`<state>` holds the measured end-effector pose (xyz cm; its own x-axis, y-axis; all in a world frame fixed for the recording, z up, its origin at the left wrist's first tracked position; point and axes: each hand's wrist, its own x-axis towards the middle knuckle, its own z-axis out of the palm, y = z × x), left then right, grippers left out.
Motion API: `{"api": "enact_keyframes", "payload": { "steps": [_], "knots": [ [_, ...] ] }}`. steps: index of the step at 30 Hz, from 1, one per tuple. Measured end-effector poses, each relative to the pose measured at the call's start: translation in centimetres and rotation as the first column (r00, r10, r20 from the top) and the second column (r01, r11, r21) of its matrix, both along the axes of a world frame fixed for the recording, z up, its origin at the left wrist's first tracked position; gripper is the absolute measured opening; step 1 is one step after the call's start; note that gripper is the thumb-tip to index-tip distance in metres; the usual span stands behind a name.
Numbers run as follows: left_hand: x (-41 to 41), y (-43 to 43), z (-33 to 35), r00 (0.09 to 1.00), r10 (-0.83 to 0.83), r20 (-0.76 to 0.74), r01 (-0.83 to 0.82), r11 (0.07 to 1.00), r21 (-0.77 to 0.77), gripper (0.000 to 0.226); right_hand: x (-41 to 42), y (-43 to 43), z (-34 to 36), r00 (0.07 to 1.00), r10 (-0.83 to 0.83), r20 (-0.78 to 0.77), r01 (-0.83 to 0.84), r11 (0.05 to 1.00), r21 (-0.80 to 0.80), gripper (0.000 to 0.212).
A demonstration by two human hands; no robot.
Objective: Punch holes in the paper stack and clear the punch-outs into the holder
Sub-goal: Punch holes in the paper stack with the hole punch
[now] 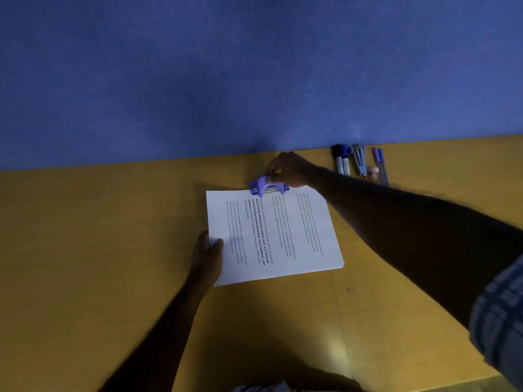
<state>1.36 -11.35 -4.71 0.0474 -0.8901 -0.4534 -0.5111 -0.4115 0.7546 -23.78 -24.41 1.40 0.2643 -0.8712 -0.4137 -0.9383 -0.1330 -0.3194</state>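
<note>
Punch [268, 186] seated on paper stack's [274, 236] far edge, right hand [288, 169] closed on its lever; left hand [208, 256] pinches near-left edge; next likely a firm downward press.

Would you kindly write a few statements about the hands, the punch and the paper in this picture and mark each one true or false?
1. The right hand rests on the purple hole punch. True.
2. The punch sits at the near edge of the paper stack. False: it sits at the far edge, toward the blue wall.
3. The left hand holds the stack at its left edge. True.
4. The pens and markers lie left of the stack. False: they lie to its right, by the wall.
5. The top sheet is blank. False: it carries printed text.
</note>
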Motion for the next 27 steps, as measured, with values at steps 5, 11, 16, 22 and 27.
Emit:
{"api": "enact_keyframes", "payload": {
  "steps": [5, 11, 16, 22, 27],
  "knots": [
    [-0.1, -0.1, -0.1, 1.0, -0.003, 0.008, 0.003, 1.0, 0.001, 0.028, -0.4, 0.0, -0.3, 0.999, -0.024, 0.046, 0.024, 1.0, 0.01, 0.033],
    [0.0, -0.2, -0.2, 1.0, 0.006, 0.016, -0.006, 1.0, 0.019, 0.03, -0.6, -0.8, -0.5, 0.995, -0.058, 0.08, 0.053, 0.996, 0.065, 0.032],
    [0.0, -0.2, -0.4, 1.0, -0.001, -0.008, 0.001, 1.0, 0.022, 0.028, -1.2, -1.5, -1.8, 0.986, -0.158, 0.056, 0.152, 0.983, 0.104, 0.045],
    [0.3, -0.1, -0.8, 0.999, -0.01, -0.039, 0.011, 1.0, 0.028, 0.027, -1.9, -2.9, -2.7, 0.971, -0.238, 0.027, 0.228, 0.952, 0.205, 0.053],
    [0.3, -0.1, -0.9, 0.999, -0.014, -0.032, 0.015, 1.0, 0.023, 0.022, -2.0, -2.9, -3.9, 0.985, -0.169, -0.013, 0.169, 0.972, 0.164, 0.051]
  ]
}}
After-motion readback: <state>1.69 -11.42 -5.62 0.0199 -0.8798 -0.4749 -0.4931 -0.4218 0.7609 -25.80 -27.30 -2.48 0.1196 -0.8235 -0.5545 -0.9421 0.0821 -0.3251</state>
